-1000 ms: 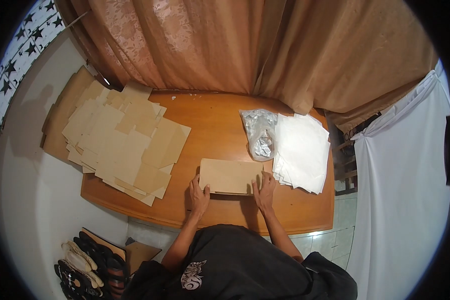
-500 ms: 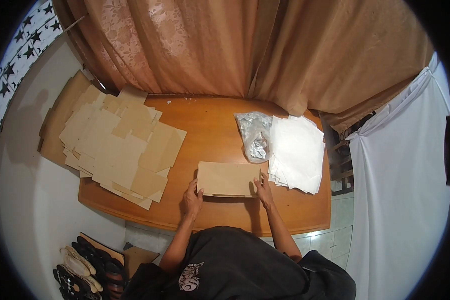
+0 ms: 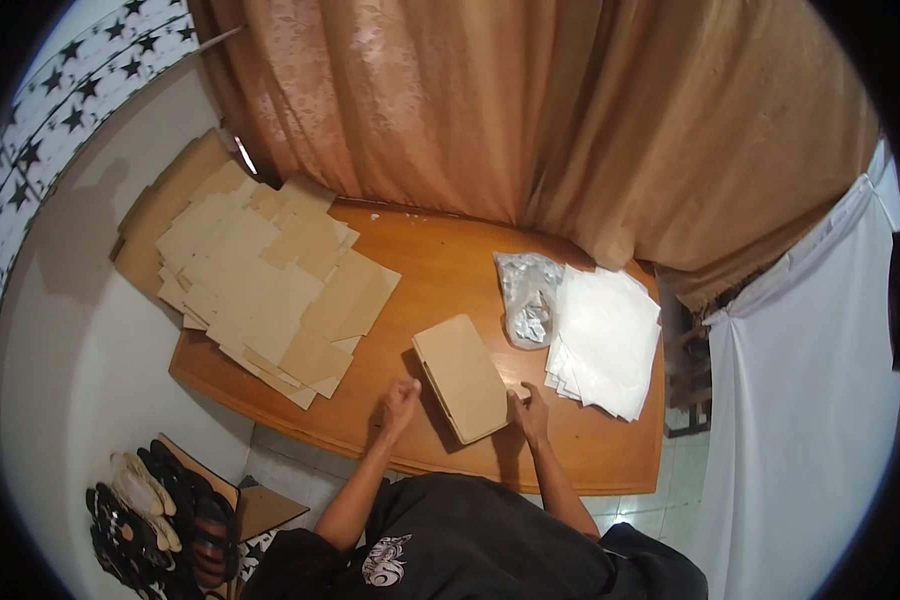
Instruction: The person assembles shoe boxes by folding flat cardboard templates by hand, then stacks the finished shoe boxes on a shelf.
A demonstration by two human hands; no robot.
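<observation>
A closed brown cardboard box (image 3: 462, 375) sits turned at an angle on the wooden table, near its front edge. My right hand (image 3: 530, 412) grips the box at its right side, thumb and fingers about a small flap there. To the left of the box, my left hand (image 3: 400, 408) is apart from it, with its fingers curled in and nothing visible in them. A narrow slot or seam shows along the box's left side.
Many flat cardboard pieces (image 3: 270, 280) lie heaped on the table's left. At the right are a clear plastic bag (image 3: 530, 305) with silvery contents and a stack of white sheets (image 3: 610, 340). Shoes (image 3: 150, 500) stand on the floor at lower left. Curtains (image 3: 420, 100) hang behind.
The box has turned from lying straight across to a slant, its left side now facing my left hand. My left hand has let go of it; my right hand stays at its right side.
</observation>
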